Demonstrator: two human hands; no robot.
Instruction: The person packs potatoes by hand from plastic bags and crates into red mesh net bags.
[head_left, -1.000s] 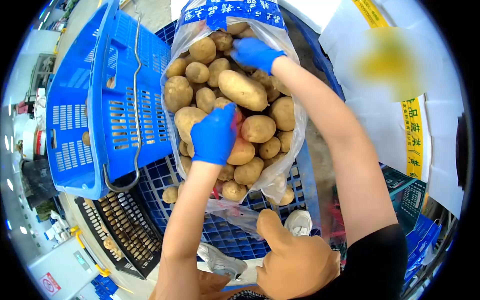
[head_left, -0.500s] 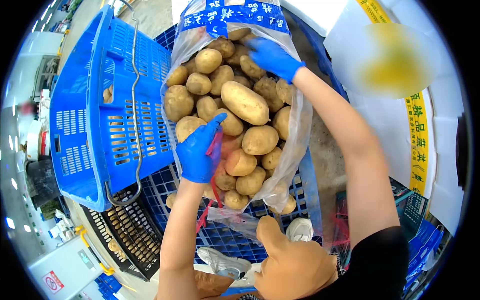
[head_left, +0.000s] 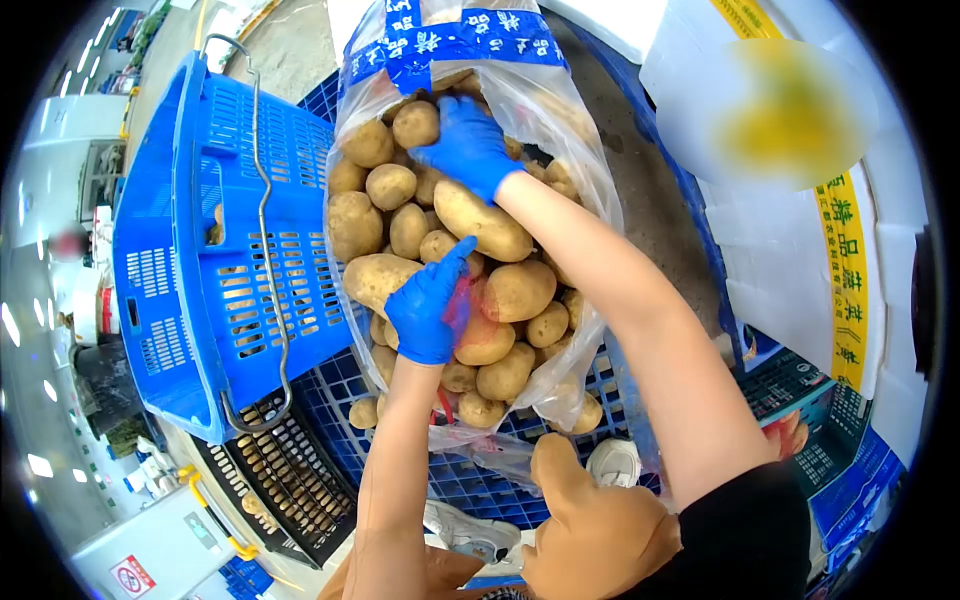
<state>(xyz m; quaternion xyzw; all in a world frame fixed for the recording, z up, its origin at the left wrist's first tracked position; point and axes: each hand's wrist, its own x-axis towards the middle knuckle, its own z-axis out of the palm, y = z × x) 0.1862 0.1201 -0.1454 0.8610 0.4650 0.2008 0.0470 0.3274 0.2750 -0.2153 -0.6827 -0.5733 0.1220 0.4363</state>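
Observation:
A clear plastic bag (head_left: 590,170) with blue printed tape lies torn wide, full of potatoes (head_left: 390,187). In my left hand (head_left: 428,312), over the lower left of the pile, is some thin red netting (head_left: 462,300); the index finger points up and the other fingers are curled. The netting drapes across a few potatoes. My right hand (head_left: 465,148) rests on potatoes near the top of the opening, thumb apart from the fingers, the fingertips partly hidden. Just below it lies a long, large potato (head_left: 483,222).
A blue plastic crate (head_left: 205,290) with a metal handle stands on the left, potatoes showing through its slots. Below it, a black crate (head_left: 290,470) also holds potatoes. A blue pallet (head_left: 335,400) lies under the bag. White boxes with yellow tape (head_left: 843,270) stand at right.
My right hand has moved left and down across the potatoes at the top. My left hand has moved slightly right with the red netting. Several potatoes have shifted.

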